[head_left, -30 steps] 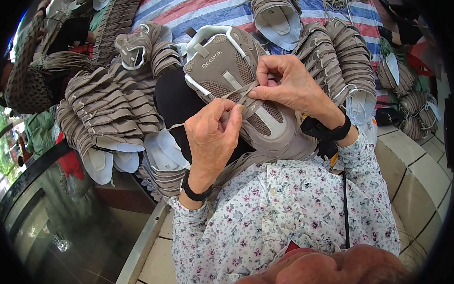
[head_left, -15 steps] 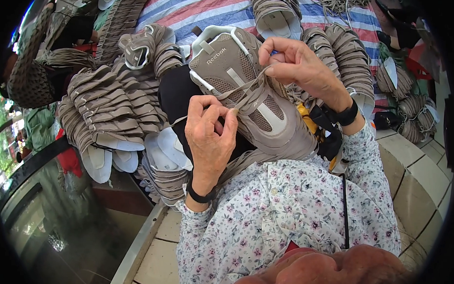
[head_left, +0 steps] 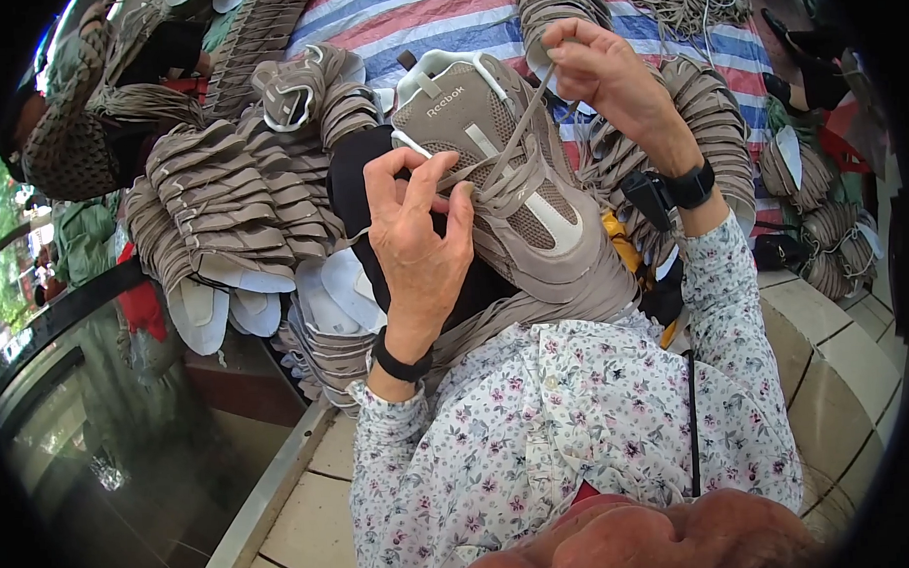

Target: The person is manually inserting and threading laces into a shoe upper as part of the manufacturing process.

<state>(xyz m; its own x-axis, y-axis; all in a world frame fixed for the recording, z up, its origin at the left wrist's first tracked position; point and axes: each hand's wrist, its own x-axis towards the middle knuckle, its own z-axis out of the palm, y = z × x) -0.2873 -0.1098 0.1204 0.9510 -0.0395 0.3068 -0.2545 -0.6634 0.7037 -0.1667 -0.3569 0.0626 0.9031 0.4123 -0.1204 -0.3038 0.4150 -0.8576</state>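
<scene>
A taupe shoe upper with white trim and mesh panels rests on my lap, its tongue pointing away from me. Flat taupe laces cross its front. My right hand is raised beyond the upper's right side, fingers pinched on a shoelace that runs taut down to the eyelets. My left hand is at the upper's left edge, its thumb and fingers closed around lace near the crossing. The fingers partly hide what they grip there.
Stacked shoe uppers lie to the left, with more stacks at the right. Behind spreads a striped tarp with a heap of laces. A dark glossy surface fills the lower left. Another person sits at the far left.
My right hand has moved up and away from the upper, drawing the lace out longer and tighter. My left hand stays near the same spot on the lacing.
</scene>
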